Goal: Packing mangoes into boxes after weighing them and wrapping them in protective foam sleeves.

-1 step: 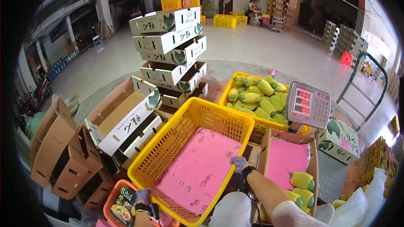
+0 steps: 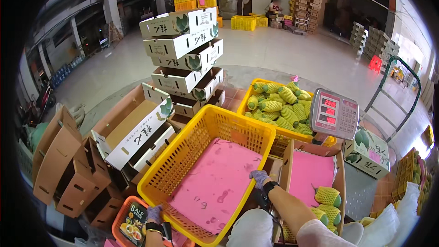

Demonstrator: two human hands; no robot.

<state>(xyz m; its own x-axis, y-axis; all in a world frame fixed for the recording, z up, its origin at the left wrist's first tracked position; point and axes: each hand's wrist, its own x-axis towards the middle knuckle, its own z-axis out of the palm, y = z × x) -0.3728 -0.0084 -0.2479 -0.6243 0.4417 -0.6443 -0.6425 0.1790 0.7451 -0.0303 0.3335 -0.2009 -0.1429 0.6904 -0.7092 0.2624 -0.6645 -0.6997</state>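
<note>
A yellow plastic crate [image 2: 153,167] with a stained pink liner [image 2: 212,187] in its bottom sits in front of me. My right hand [image 2: 258,177], in a purple glove, grips its right rim with curled fingers. My left hand [image 2: 155,214], also gloved, is closed at the crate's lower left edge, beside an orange basket [image 2: 118,212] holding a printed sign. Right of my right arm, a cardboard box [image 2: 287,169] holds pink paper and several net-wrapped fruits [image 2: 327,195]. Behind it, more wrapped fruit [image 2: 279,105] fills another yellow crate, beside a digital scale [image 2: 343,118].
Open white boxes [image 2: 180,45] stand stacked behind, with another [image 2: 132,126] and brown boxes [image 2: 59,155] at left. A hand truck [image 2: 375,89], white box [image 2: 366,155] and crate [image 2: 402,174] are at right. A seated person [image 2: 274,7] is far back among crates and cartons.
</note>
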